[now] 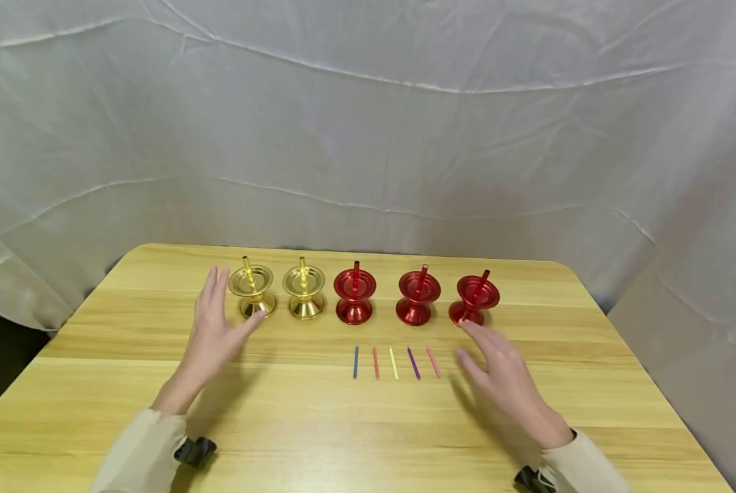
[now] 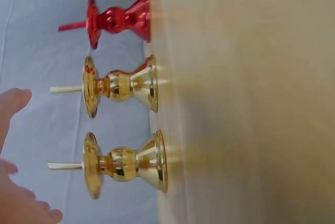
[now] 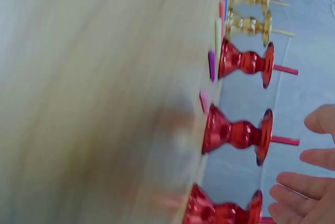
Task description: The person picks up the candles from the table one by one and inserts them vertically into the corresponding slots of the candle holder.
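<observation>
Two gold candle holders (image 1: 304, 307) and three red candle holders (image 1: 353, 311) stand upright in a row, each with a dish and a thin upright tube. My left hand (image 1: 210, 339) is held up beside the leftmost gold candle holder (image 2: 123, 164), thumb and fingers spread and holding nothing. Near the rightmost red candle holder (image 1: 474, 301), my right hand (image 1: 506, 370) hovers with its fingers extended, its fingertips overlapping the holder's base in the head view. In front of the holders lie several thin candles: blue (image 1: 355, 363), red (image 1: 376, 363), yellow (image 1: 394, 363), purple (image 1: 413, 363) and pink (image 1: 433, 363).
The wooden table (image 1: 318, 431) has rounded far corners. Behind it hangs a pale grey cloth (image 1: 368, 150), which also comes down along the right side. A black device (image 1: 196, 452) is strapped at the left wrist, another (image 1: 534, 479) at the right.
</observation>
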`<action>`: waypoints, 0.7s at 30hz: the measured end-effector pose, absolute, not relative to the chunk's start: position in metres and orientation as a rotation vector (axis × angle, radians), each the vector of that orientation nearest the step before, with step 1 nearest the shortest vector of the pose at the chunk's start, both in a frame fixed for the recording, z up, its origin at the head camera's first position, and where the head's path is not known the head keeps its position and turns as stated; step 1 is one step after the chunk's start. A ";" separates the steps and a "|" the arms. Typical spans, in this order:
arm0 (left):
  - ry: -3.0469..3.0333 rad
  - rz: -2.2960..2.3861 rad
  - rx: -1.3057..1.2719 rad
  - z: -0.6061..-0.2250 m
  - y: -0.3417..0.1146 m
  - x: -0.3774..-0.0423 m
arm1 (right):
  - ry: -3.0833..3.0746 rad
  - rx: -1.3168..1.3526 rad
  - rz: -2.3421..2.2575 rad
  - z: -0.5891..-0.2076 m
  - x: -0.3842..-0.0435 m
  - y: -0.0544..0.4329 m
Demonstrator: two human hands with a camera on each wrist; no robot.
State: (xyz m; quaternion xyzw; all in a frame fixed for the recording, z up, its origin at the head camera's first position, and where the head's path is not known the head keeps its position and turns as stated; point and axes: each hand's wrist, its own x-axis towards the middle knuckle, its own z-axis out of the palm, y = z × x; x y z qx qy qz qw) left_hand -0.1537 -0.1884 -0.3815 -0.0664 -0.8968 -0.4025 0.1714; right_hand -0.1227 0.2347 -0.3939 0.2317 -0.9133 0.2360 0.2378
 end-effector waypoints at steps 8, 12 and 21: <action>-2.479 -1.760 0.142 -0.384 -0.202 -0.183 | -2.743 0.381 1.181 -0.397 -0.128 0.225; -2.416 -1.957 0.228 -0.387 -0.204 -0.195 | -2.825 0.254 1.250 -0.401 -0.134 0.221; -2.375 -2.129 0.282 -0.390 -0.204 -0.209 | -2.904 0.084 1.297 -0.410 -0.143 0.213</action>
